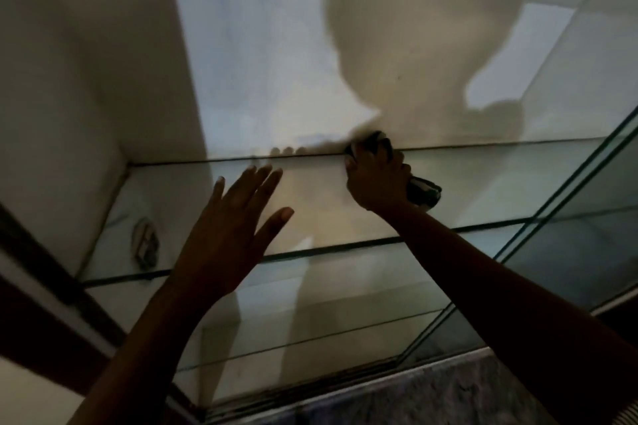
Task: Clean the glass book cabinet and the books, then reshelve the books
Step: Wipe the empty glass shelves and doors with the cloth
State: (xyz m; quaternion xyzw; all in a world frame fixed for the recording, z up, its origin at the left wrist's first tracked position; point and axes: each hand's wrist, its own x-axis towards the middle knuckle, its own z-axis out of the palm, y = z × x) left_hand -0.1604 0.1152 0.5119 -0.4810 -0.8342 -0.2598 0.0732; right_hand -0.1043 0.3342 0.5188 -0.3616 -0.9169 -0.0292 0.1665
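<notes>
I look into the glass book cabinet, whose glass shelf (310,228) runs across the middle with no books on it. My right hand (374,179) grips a dark striped cloth (423,188) and presses it at the shelf's back edge against the white back wall (262,72). My left hand (238,228) is held above the shelf's front part, fingers straight and spread, holding nothing. No books are in view.
A lower glass shelf (310,338) lies beneath. A glass door panel (569,210) slants along the right. A small metal fitting (145,247) sits on the shelf near the white left side wall (69,79). A marbled floor (431,393) shows at the bottom.
</notes>
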